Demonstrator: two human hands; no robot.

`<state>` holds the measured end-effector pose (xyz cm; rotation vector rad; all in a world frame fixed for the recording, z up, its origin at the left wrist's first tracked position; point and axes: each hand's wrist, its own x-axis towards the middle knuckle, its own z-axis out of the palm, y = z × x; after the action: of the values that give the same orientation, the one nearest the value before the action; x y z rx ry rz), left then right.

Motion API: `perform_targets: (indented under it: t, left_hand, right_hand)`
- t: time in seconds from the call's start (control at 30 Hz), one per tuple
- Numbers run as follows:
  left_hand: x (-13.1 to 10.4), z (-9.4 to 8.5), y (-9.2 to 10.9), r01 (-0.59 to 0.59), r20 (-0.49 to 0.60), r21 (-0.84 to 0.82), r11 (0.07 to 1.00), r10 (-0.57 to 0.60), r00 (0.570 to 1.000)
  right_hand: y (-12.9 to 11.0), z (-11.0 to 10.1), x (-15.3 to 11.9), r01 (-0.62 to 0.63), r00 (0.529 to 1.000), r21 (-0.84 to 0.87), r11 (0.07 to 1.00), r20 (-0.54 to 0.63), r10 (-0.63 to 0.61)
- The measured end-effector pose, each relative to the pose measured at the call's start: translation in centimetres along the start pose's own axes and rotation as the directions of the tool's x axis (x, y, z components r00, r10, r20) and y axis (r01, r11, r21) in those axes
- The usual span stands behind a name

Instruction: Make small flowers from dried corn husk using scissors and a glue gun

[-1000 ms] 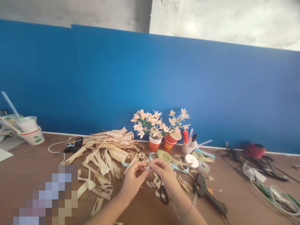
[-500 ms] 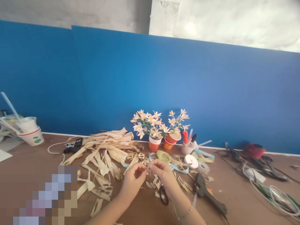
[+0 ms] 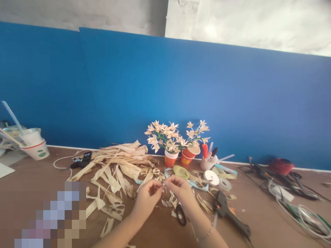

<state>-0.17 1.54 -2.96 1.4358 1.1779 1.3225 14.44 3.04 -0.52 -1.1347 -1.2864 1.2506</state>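
Observation:
My left hand (image 3: 149,197) and my right hand (image 3: 179,190) meet fingertip to fingertip above the table, both pinched closed. Whatever sits between the fingers is tiny and pale, too small to name. Beneath the right wrist, a scissors handle (image 3: 181,215) shows its dark loop. Pale dried husk scraps (image 3: 172,199) lie under and around the hands. Straight behind them stand a red paper cup (image 3: 171,160) with husk flowers (image 3: 165,136) and a second red cup (image 3: 186,159) with more flowers (image 3: 198,131).
A heap of dried husks (image 3: 124,160) spreads to the left. At the right lie a glue gun (image 3: 230,213), a white tape roll (image 3: 211,178), a pen cup (image 3: 207,163) and tangled cables (image 3: 307,220). A white cup (image 3: 37,151) stands far left. A blue partition (image 3: 165,86) closes off the back.
Both hands stay in nearly the same place, fingertips together. The view shifts very slightly; nothing on the table has visibly moved.

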Motion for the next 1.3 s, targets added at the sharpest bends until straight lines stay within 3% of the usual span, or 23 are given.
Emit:
perform_targets:
  t: [0.43,0.7,1.03,1.3]
  left_hand:
    - [0.2,0.1,-0.1,0.064,0.016,-0.095,0.993,-0.063,0.998]
    - [0.2,0.1,0.1,0.069,0.077,-0.103,0.992,-0.061,0.995]
    - [0.0,0.0,1.5,0.263,0.196,-0.253,0.931,-0.217,0.956]
    - [-0.1,0.0,2.4,0.317,0.243,-0.291,0.902,-0.251,0.937]
  right_hand:
    - [-1.5,0.2,-0.4,0.088,0.994,-0.262,0.961,-0.046,-0.103]
    - [-1.0,0.2,-0.3,0.059,0.998,-0.179,0.982,-0.012,-0.062]
    - [-1.0,-0.2,-0.1,0.051,0.998,-0.124,0.991,0.053,-0.045]
    - [-0.5,-0.3,0.0,0.035,0.998,-0.093,0.995,0.055,-0.03]
